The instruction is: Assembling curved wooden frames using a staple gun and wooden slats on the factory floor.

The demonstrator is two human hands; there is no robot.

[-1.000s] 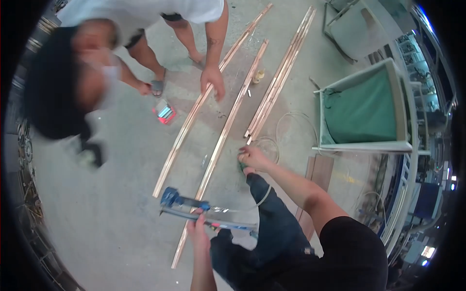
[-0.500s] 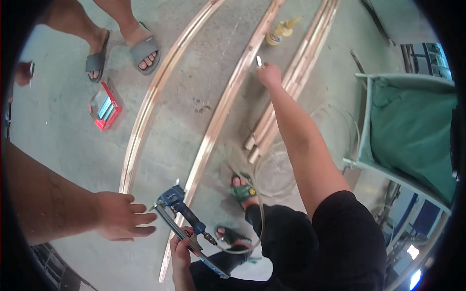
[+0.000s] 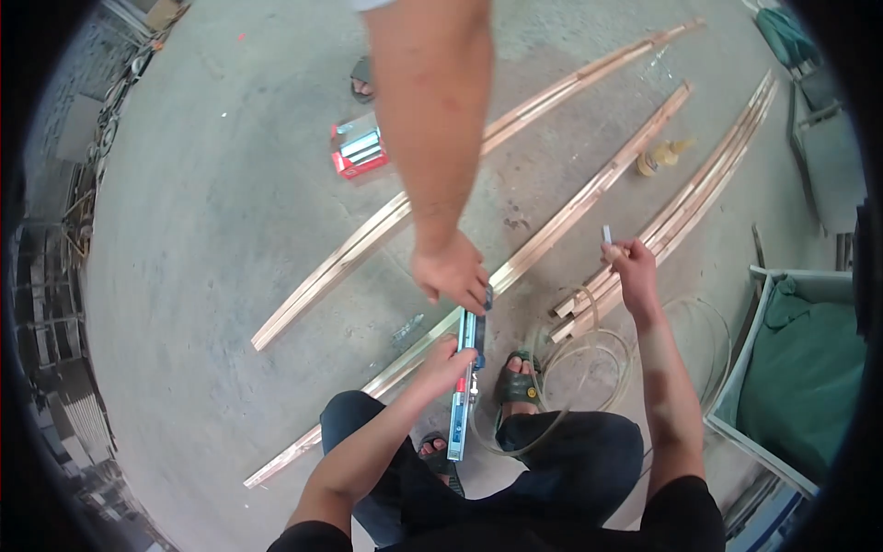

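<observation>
My left hand point(image 3: 443, 366) is closed around the magazine of a blue and silver air nail gun point(image 3: 467, 340), held upright in front of my knees. From the far side another person's hand point(image 3: 451, 271) reaches down to the gun's head; whether it grips there I cannot tell. Off to the right, my right hand point(image 3: 636, 271) pinches a short silver strip that looks like nails or staples point(image 3: 606, 234). It is above the ends of the right-hand wooden strips point(image 3: 704, 198). Behind the gun, a long wooden strip point(image 3: 575, 207) runs diagonally across the floor.
Another wooden strip point(image 3: 340, 262) lies to the left. An open red box point(image 3: 359, 152) of silver strips stands beyond it. A yellow glue bottle point(image 3: 653, 160) is between the strips. A clear hose point(image 3: 627, 359) coils by my foot. A green-lined frame point(image 3: 800, 386) stands right.
My view has swung left and widened. The other person's hand has moved from beside the nail gun onto its head. The gun has turned more upright, and my right hand still pinches the silver strip.
</observation>
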